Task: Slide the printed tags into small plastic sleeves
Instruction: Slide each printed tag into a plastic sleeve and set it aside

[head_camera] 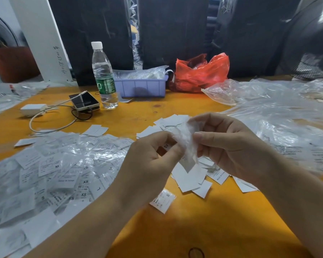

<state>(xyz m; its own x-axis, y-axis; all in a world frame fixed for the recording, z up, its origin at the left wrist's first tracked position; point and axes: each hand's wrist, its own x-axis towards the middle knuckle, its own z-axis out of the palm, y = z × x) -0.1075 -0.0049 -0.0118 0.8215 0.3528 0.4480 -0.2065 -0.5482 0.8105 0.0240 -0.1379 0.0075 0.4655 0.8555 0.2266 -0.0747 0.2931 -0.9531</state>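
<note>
— Tag [166, 146] marked XS sits between both hands, partly inside a small clear sleeve [186, 144]. Do you see who holds what?

— The left hand [149, 164] has its fingers curled in, thumb and forefinger pinching the tag where it meets the sleeve. The right hand [229, 146] is curled too, its thumb pressed on the sleeve's other edge, so that hand pinches the plastic. Both are raised above the orange table [194, 220].

— What lies under the hands?

— Loose white tags [190, 179], mostly blank side up, scattered below and just beyond the fingers. One sleeved tag [162, 200] marked S lies alone near the left wrist.

— And out to the left of the left hand?

— A broad heap of sleeved tags [50, 174], with M, XS, L and S printed on them, overlapping one another.

— To the right of the right hand?

— Crumpled clear plastic bags [278, 112], spreading toward the table's far edge.

— Farther off, beyond the hands?

— A water bottle [103, 75] with a white cap stands upright, just beside a purple tray [140, 88] holding more plastic. A red bag [199, 73] sits right of the tray. Left of the bottle lies a phone [84, 101] with a white cable [50, 118] and a white charger [33, 108].
</note>
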